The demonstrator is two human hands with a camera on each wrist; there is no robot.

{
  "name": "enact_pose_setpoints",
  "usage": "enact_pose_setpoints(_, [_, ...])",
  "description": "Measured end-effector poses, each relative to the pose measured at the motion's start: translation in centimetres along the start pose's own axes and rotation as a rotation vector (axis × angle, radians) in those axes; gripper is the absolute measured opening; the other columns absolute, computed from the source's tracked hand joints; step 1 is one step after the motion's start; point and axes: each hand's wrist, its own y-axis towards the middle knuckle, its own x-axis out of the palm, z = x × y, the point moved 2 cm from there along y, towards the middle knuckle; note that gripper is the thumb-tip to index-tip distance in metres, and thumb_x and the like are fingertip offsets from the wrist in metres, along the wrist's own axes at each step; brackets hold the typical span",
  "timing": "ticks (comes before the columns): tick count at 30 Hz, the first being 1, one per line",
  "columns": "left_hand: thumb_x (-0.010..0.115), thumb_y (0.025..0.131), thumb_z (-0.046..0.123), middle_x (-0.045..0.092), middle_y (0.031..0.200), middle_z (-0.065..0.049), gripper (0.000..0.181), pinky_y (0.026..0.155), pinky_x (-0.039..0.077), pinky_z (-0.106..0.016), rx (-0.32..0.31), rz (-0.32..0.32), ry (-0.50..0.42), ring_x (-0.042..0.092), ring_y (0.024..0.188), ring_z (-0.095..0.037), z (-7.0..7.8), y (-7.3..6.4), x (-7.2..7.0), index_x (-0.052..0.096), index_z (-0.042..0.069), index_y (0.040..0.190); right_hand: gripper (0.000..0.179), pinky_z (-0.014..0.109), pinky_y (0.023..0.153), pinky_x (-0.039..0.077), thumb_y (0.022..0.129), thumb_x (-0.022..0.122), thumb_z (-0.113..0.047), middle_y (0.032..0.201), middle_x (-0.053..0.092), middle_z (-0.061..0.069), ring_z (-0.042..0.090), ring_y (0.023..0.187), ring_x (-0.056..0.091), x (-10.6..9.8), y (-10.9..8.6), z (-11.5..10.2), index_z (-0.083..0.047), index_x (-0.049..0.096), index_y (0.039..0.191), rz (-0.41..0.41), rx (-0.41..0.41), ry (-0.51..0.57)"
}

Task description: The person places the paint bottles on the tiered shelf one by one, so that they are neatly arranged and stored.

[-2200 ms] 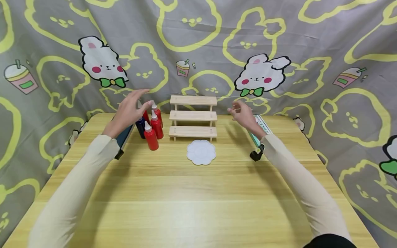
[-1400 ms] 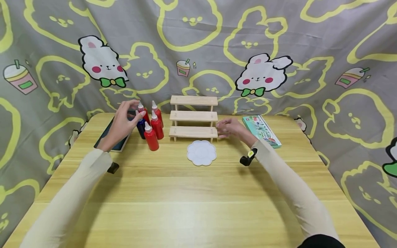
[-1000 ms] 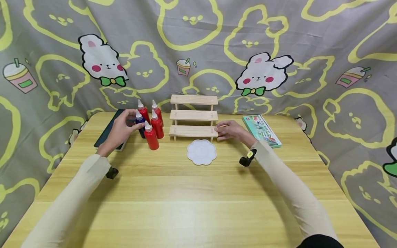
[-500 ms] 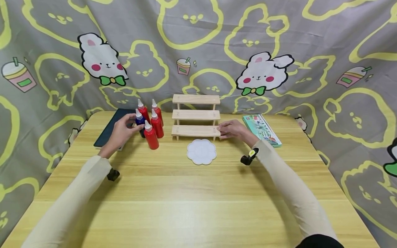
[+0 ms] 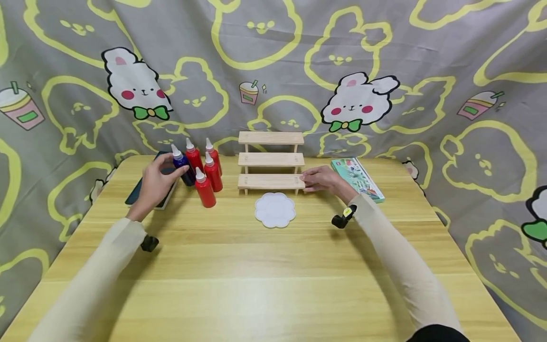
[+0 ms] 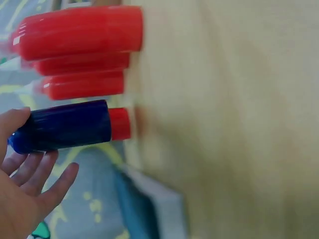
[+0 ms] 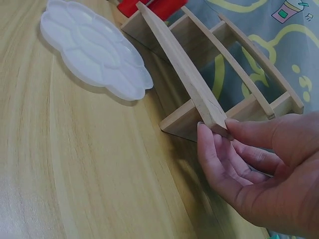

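Observation:
My left hand (image 5: 154,184) pinches a blue squeeze bottle (image 5: 184,167) with a white nozzle cap between thumb and fingers. In the left wrist view the blue bottle (image 6: 65,125) leans slightly, and red shows behind its base. Several red squeeze bottles (image 5: 205,194) stand upright just to its right. At the middle back is a three-tier wooden display stand (image 5: 271,180). The thumb and fingers of my right hand (image 5: 324,179) grip the right end of its lowest board, as the right wrist view shows on the board (image 7: 179,69).
A white flower-shaped palette (image 5: 275,210) lies before the stand. Behind the left hand is a dark, flat book-like item (image 5: 134,192), partly hidden. To the right lies a green illustrated box (image 5: 358,179). A patterned grey curtain (image 5: 273,57) borders the wooden table (image 5: 273,275).
Both hands came down from the air. The left took hold of the blue bottle and shifted it left, away from the red ones. The right gripped the stand, which slid slightly right.

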Motion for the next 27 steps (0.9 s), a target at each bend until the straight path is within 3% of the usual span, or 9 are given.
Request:
enact_pose_setpoints(6, [0.080, 0.095, 0.031, 0.067, 0.120, 0.001, 0.051, 0.091, 0.051, -0.011, -0.005, 0.085, -0.098, 0.059, 0.105, 0.000, 2.8, 1.4, -2.3, 0.064, 0.008, 0.138, 0.038, 0.034, 0.086, 0.064, 0.104, 0.061, 0.001, 0.098, 0.067, 0.004, 0.015, 0.079, 0.068, 0.0, 0.0, 0.0, 0.013, 0.053, 0.138, 0.006, 0.008, 0.015])
enact_pose_setpoints(9, [0.081, 0.094, 0.027, 0.066, 0.119, 0.012, 0.049, 0.096, 0.053, -0.015, 0.018, 0.121, -0.159, 0.061, 0.108, -0.002, 4.9, 2.5, -3.3, 0.066, 0.013, 0.138, 0.037, 0.035, 0.087, 0.063, 0.104, 0.060, 0.001, 0.101, 0.065, 0.006, 0.017, 0.080, 0.068, 0.0, 0.0, 0.1, 0.013, 0.053, 0.138, -0.003, 0.021, 0.023])
enact_pose_setpoints(14, [0.081, 0.093, 0.023, 0.065, 0.121, 0.012, 0.046, 0.100, 0.053, -0.018, 0.061, 0.125, -0.279, 0.064, 0.113, -0.008, 8.6, 4.8, -3.9, 0.067, 0.016, 0.136, 0.040, 0.036, 0.090, 0.063, 0.105, 0.061, -0.002, 0.108, 0.064, 0.009, 0.018, 0.082, 0.069, 0.0, 0.1, 0.2, 0.013, 0.053, 0.140, -0.006, 0.030, 0.017])
enact_pose_setpoints(18, [0.082, 0.093, 0.023, 0.067, 0.121, 0.007, 0.045, 0.093, 0.054, -0.015, 0.066, 0.073, -0.334, 0.066, 0.109, -0.010, 10.8, 5.9, -3.4, 0.067, 0.016, 0.134, 0.041, 0.036, 0.091, 0.062, 0.105, 0.060, -0.002, 0.111, 0.063, 0.010, 0.018, 0.085, 0.069, 0.1, 0.2, 0.2, 0.013, 0.052, 0.142, -0.012, 0.029, 0.014])
enact_pose_setpoints(24, [0.082, 0.093, 0.025, 0.069, 0.124, -0.001, 0.044, 0.106, 0.052, -0.026, 0.103, -0.003, -0.275, 0.066, 0.110, -0.009, 13.2, 6.8, -1.2, 0.066, 0.012, 0.132, 0.042, 0.037, 0.089, 0.063, 0.105, 0.059, -0.001, 0.107, 0.063, 0.010, 0.019, 0.083, 0.068, 0.3, 0.1, 0.0, 0.013, 0.050, 0.143, -0.016, 0.024, 0.020])
enact_pose_setpoints(27, [0.083, 0.093, 0.026, 0.069, 0.124, -0.003, 0.043, 0.106, 0.053, -0.030, 0.089, -0.031, -0.275, 0.066, 0.110, -0.012, 14.0, 7.1, 0.1, 0.066, 0.013, 0.130, 0.043, 0.037, 0.089, 0.063, 0.105, 0.060, -0.002, 0.109, 0.062, 0.011, 0.018, 0.084, 0.068, 0.3, -0.1, 0.1, 0.013, 0.049, 0.144, -0.019, 0.027, 0.009])
